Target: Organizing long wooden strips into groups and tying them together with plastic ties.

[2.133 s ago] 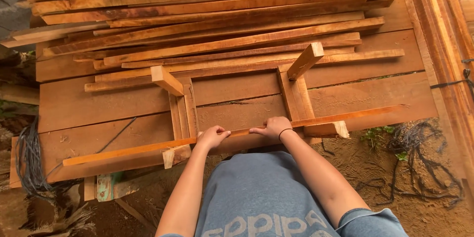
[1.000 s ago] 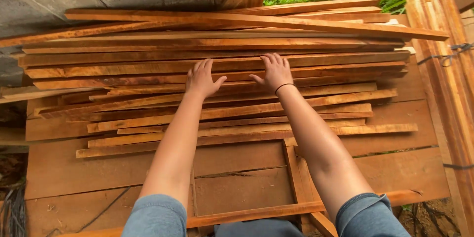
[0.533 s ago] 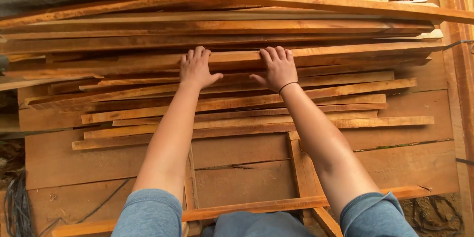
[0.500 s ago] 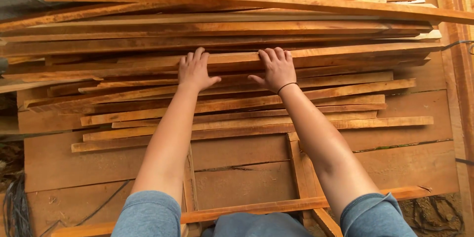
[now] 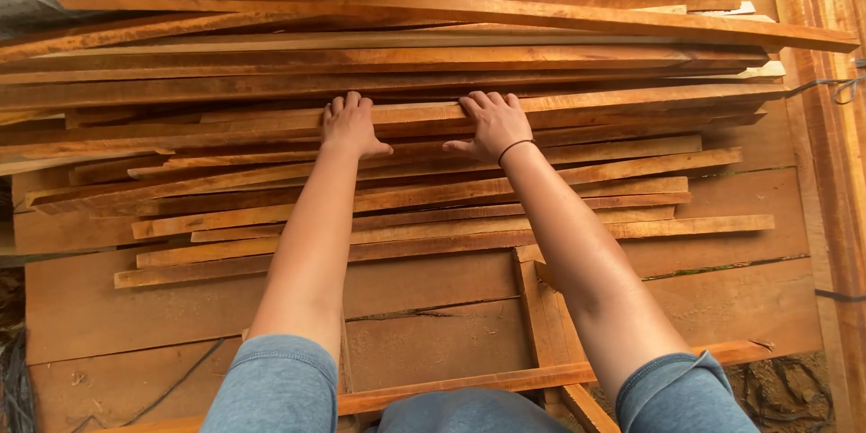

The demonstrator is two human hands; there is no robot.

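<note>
Both hands lie flat, fingers spread, on one long reddish-brown wooden slat (image 5: 631, 101) in a loose stack of similar slats (image 5: 433, 207). The left hand (image 5: 350, 128) and right hand (image 5: 494, 124) press its near edge, gripping nothing. Wide planks (image 5: 162, 316) lie below the forearms.

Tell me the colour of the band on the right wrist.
Black, a thin band around the right wrist, seen in the head view.
</note>
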